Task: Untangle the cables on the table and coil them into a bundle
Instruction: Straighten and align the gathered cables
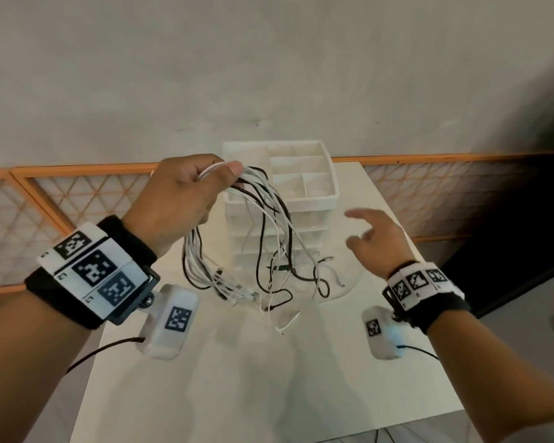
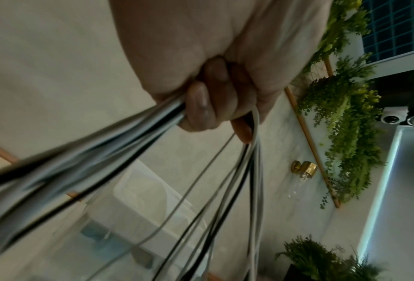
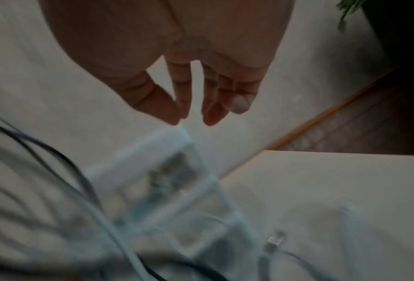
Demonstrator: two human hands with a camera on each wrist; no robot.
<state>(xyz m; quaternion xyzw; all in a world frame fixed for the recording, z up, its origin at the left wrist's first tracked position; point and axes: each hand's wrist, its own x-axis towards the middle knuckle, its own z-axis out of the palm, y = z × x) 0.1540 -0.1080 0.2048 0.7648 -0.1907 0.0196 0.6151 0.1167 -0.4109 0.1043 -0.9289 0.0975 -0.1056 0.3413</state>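
Up top, the white desk (image 1: 381,193) carried a white drawer organizer (image 1: 304,174) against its far edge. Before the organizer, the left hand (image 1: 179,196) clenched a bunch of black and white cables (image 1: 266,219) in the air, their ends trailing onto mid-desk. Near the right edge, the right hand (image 1: 378,238) hovered, fingers relaxed, holding nothing.

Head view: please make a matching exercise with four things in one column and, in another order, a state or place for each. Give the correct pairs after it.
Things
1. left hand
2. right hand
3. cables
4. organizer

States or places
A. stands on the table by the wall
B. black and white, hanging down to the table
C. open, holding nothing
D. raised, gripping a bunch

Pairs: 1-D, 2-C, 3-B, 4-A
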